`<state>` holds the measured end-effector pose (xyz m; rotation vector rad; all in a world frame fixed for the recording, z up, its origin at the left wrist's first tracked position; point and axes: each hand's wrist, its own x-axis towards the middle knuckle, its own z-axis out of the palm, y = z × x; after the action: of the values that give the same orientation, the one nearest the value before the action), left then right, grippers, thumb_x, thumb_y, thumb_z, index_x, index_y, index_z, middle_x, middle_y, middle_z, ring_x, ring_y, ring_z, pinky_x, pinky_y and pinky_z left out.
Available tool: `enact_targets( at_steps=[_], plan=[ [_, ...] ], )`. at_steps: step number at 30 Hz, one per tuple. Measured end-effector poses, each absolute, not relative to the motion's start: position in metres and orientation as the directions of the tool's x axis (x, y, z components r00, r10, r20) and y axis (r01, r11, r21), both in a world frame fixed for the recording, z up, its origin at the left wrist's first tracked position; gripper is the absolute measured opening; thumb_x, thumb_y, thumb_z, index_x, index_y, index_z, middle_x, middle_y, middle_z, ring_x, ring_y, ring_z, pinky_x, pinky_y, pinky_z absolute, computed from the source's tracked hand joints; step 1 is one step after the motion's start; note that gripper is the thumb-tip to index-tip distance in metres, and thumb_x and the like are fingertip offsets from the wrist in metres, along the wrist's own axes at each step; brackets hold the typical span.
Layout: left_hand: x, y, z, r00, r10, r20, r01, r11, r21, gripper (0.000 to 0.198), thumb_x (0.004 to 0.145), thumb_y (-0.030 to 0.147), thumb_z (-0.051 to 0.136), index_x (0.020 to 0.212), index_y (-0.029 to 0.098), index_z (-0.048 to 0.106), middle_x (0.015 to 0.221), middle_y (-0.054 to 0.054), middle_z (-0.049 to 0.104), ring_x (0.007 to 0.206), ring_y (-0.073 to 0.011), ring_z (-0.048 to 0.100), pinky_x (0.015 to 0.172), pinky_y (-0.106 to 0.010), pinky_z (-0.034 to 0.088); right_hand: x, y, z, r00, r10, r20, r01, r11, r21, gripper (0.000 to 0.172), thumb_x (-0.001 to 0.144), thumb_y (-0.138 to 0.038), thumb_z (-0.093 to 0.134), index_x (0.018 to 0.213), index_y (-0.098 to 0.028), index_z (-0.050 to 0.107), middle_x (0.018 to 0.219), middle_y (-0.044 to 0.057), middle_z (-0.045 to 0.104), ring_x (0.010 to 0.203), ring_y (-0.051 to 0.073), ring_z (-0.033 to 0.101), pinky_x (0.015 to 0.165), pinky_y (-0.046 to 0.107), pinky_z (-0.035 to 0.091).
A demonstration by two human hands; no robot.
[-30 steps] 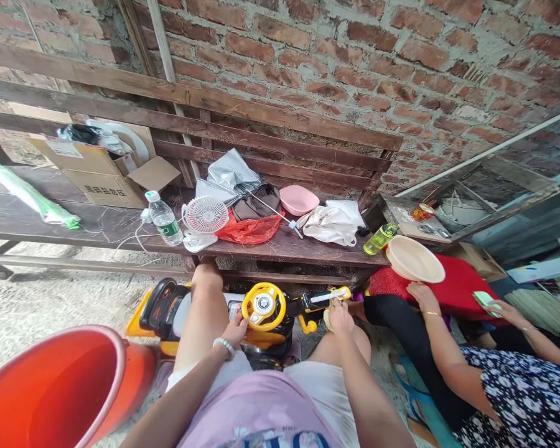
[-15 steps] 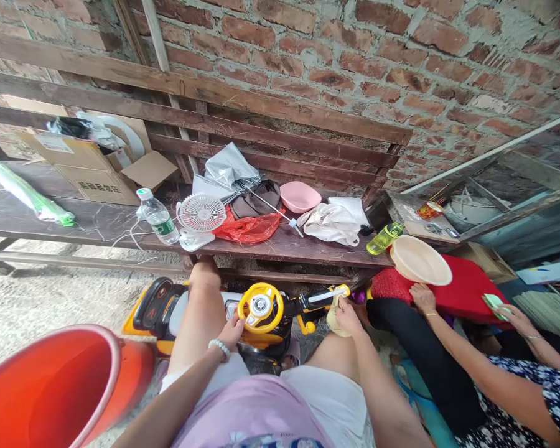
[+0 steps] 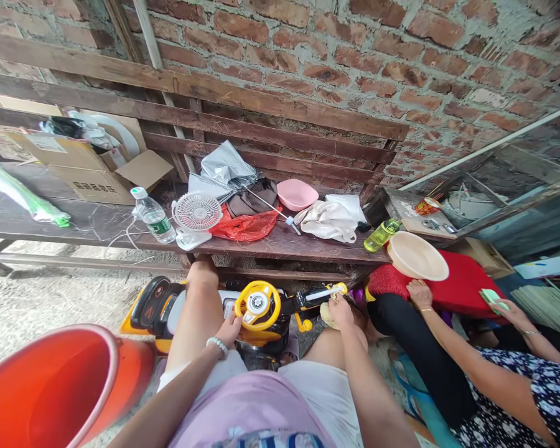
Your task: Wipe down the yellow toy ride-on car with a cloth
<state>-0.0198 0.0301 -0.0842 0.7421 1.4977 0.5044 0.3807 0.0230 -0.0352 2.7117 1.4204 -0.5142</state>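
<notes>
A yellow toy steering wheel (image 3: 257, 305) with a white hub sits on a ride-on toy excavator (image 3: 168, 314) between my legs. My left hand (image 3: 228, 327) grips the wheel's left rim; a beaded bracelet is on that wrist. To the right, the toy's black and yellow arm (image 3: 315, 295) reaches out with a pale strip along it. My right hand (image 3: 343, 313) holds a pale yellow cloth (image 3: 327, 315) against the arm's far end. Part of the cloth hangs below my fingers, the rest hidden by them.
On the wooden bench (image 3: 280, 247) stand a water bottle (image 3: 153, 214), a small fan (image 3: 197, 211), a folded umbrella (image 3: 226, 165) and a pink bowl (image 3: 297, 195). An orange tub (image 3: 114, 373) is at left. At right a co-worker's hands (image 3: 420, 294) are near a cream basin (image 3: 417, 256) and a green cloth.
My right hand has shifted slightly along the toy's arm with the cloth, its fingers turned differently. My left hand stays on the wheel. The whole view has moved a little.
</notes>
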Motion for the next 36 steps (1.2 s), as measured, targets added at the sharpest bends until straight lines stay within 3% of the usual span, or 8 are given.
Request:
enact_targets(
  at_steps=[3, 9, 15, 20, 27, 32, 36],
  plan=[
    [-0.02, 0.031, -0.088, 0.064, 0.715, -0.696, 0.149, 0.683, 0.715, 0.028, 0.102, 0.035, 0.052, 0.124, 0.019, 0.058, 0.104, -0.009, 0.077, 0.091, -0.0213, 0.076, 0.081, -0.031, 0.061, 0.39, 0.018, -0.025, 0.534, 0.77, -0.35, 0.803, -0.591, -0.076, 0.049, 0.1, -0.027, 0.037, 0.139, -0.019, 0.066, 0.131, 0.017, 0.073, 0.115, 0.026, 0.072, 0.089, 0.033, 0.053],
    [-0.019, 0.031, -0.082, 0.087, 0.697, -0.712, 0.155, 0.696, 0.701, 0.024, 0.103, 0.027, 0.046, 0.123, 0.018, 0.057, 0.111, -0.01, 0.075, 0.087, -0.0195, 0.077, 0.077, -0.03, 0.059, 0.422, 0.013, 0.005, 0.523, 0.744, -0.415, 0.818, -0.575, -0.001, 0.037, 0.097, -0.027, 0.049, 0.118, -0.015, 0.078, 0.122, 0.019, 0.076, 0.112, 0.03, 0.073, 0.091, 0.035, 0.053],
    [-0.017, 0.031, -0.073, 0.08, 0.72, -0.689, 0.165, 0.672, 0.721, 0.022, 0.101, 0.022, 0.045, 0.117, 0.017, 0.06, 0.106, -0.011, 0.073, 0.083, -0.0198, 0.075, 0.073, -0.03, 0.059, 0.417, 0.021, 0.023, 0.555, 0.76, -0.337, 0.805, -0.593, -0.009, 0.051, 0.103, -0.03, 0.034, 0.144, -0.022, 0.064, 0.134, 0.017, 0.07, 0.115, 0.026, 0.071, 0.088, 0.032, 0.052],
    [-0.017, 0.031, -0.073, 0.089, 0.724, -0.684, 0.154, 0.668, 0.728, 0.022, 0.102, 0.022, 0.043, 0.117, 0.018, 0.059, 0.103, -0.009, 0.072, 0.082, -0.0188, 0.075, 0.072, -0.029, 0.059, 0.347, 0.026, 0.009, 0.453, 0.839, -0.302, 0.875, -0.483, -0.028, 0.051, 0.102, -0.027, 0.039, 0.149, -0.027, 0.059, 0.14, 0.011, 0.066, 0.11, 0.022, 0.071, 0.088, 0.028, 0.05],
    [-0.017, 0.032, -0.083, 0.087, 0.734, -0.673, 0.207, 0.648, 0.733, 0.025, 0.102, 0.022, 0.04, 0.118, 0.016, 0.058, 0.103, -0.011, 0.073, 0.09, -0.022, 0.075, 0.077, -0.032, 0.061, 0.289, 0.008, 0.013, 0.161, 0.941, -0.297, 0.96, -0.219, -0.174, 0.049, 0.102, -0.025, 0.037, 0.144, -0.027, 0.063, 0.141, 0.006, 0.066, 0.111, 0.019, 0.069, 0.09, 0.027, 0.05],
    [-0.019, 0.031, -0.086, 0.112, 0.734, -0.669, 0.168, 0.65, 0.741, 0.031, 0.1, 0.029, 0.051, 0.127, 0.018, 0.059, 0.109, -0.011, 0.076, 0.1, -0.0242, 0.075, 0.086, -0.035, 0.062, 0.292, 0.0, 0.032, 0.092, 0.978, -0.186, 0.939, -0.148, -0.311, 0.048, 0.101, -0.024, 0.038, 0.138, -0.028, 0.068, 0.136, 0.004, 0.067, 0.114, 0.019, 0.067, 0.094, 0.027, 0.051],
    [-0.02, 0.031, -0.085, 0.104, 0.722, -0.684, 0.174, 0.664, 0.727, 0.031, 0.1, 0.034, 0.053, 0.125, 0.017, 0.059, 0.111, -0.012, 0.075, 0.103, -0.0242, 0.075, 0.086, -0.034, 0.062, 0.282, 0.0, 0.042, 0.074, 0.993, -0.091, 0.948, -0.098, -0.302, 0.048, 0.102, -0.028, 0.04, 0.142, -0.032, 0.065, 0.134, 0.005, 0.064, 0.102, 0.019, 0.069, 0.087, 0.027, 0.052]
  ],
)
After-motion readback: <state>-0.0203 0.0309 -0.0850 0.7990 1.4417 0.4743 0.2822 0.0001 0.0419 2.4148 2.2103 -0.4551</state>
